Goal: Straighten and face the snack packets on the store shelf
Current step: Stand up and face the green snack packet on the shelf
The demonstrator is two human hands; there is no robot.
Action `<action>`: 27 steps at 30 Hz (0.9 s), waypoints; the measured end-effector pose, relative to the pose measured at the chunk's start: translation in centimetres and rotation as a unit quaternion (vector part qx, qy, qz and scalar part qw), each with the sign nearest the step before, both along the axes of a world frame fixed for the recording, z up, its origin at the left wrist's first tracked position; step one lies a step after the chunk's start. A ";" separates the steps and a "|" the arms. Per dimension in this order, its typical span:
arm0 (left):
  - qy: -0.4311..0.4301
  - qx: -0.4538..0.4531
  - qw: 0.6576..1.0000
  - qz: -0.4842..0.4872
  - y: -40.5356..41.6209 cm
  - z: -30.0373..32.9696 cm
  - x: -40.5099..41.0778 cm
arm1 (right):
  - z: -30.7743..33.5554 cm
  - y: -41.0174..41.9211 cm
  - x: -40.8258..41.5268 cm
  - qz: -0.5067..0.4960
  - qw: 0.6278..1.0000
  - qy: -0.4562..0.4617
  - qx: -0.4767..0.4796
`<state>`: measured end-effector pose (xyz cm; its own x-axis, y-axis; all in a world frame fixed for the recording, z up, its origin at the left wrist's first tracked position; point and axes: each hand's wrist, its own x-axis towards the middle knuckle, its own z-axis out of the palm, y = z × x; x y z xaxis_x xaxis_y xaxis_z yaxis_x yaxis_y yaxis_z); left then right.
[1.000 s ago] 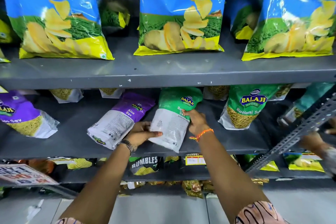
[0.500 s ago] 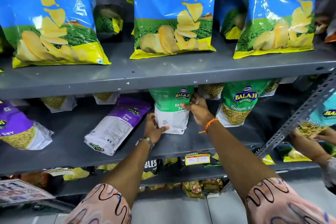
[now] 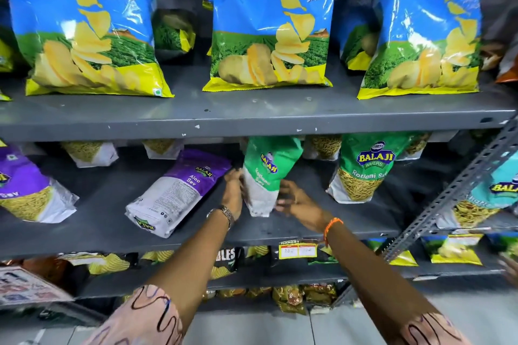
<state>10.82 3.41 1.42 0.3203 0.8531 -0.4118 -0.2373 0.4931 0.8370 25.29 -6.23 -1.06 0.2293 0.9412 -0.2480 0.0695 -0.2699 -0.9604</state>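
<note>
A green and white Balaji Ratlami Sev packet (image 3: 266, 171) stands almost upright on the middle grey shelf (image 3: 196, 235), turned edge-on and blurred. My left hand (image 3: 234, 190) presses against its left side. My right hand (image 3: 297, 202) cups its lower right side with fingers curled. A purple Aloo Sev packet (image 3: 176, 193) lies flat and tilted to the left of my hands. A second green Ratlami Sev packet (image 3: 361, 171) stands facing front on the right.
Three large blue Crunchex chip bags (image 3: 269, 25) stand on the top shelf (image 3: 252, 117). Another purple packet (image 3: 25, 190) lies at far left. A teal packet (image 3: 487, 199) sits behind a slanted metal rail (image 3: 454, 193). Lower shelves hold more snack packets.
The green packet went from lying flat with its back up to standing, and has turned edge-on. Both hands have slid down to its lower sides. The camera has moved closer.
</note>
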 end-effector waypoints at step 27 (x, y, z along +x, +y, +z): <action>-0.046 0.074 0.996 0.028 -0.2 -3.3 1.5 | -0.9 2.4 1.6 -0.026 0.996 0.054 0.064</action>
